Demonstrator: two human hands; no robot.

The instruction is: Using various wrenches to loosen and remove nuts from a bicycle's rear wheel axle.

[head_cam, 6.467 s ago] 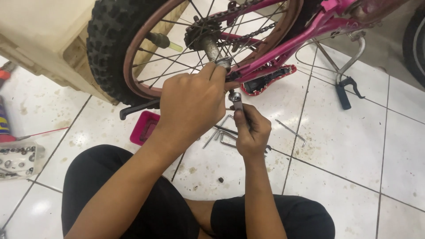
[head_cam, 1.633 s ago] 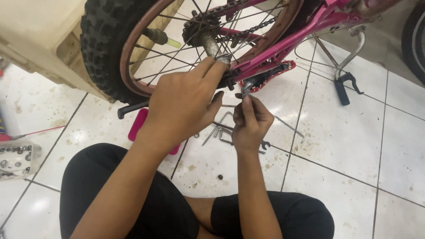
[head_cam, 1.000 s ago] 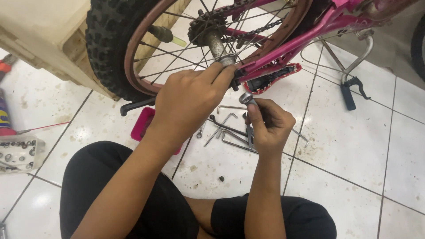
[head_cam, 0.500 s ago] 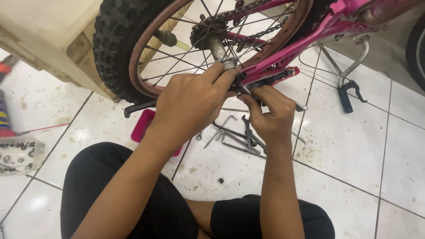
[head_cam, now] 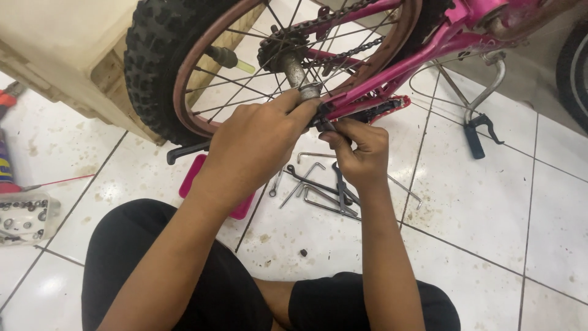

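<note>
A pink bicycle frame [head_cam: 401, 64] with its knobby rear wheel [head_cam: 150, 67] stands over the tiled floor. My left hand [head_cam: 257, 147] reaches up, its fingers curled on the end of the wheel axle [head_cam: 298, 75] where the frame meets it. Just right of that, touching it, my right hand [head_cam: 362, 153] pinches a small dark tool [head_cam: 324, 125] against the underside of the frame end. Most of the tool is hidden by my fingers. The chain and sprocket [head_cam: 275, 49] sit just above the axle.
Several hex keys [head_cam: 318, 184] lie on the floor under my hands, by a flat pink box [head_cam: 195, 178]. A beige crate [head_cam: 61, 49] stands at the left, a clear tray of bolts [head_cam: 21, 214] at the left edge. The kickstand [head_cam: 487, 92] and a second tyre [head_cam: 572, 67] are right.
My right hand has risen from above the hex keys, carrying the small tool, and now sits at the frame end beside my left hand. My left hand has stayed on the axle.
</note>
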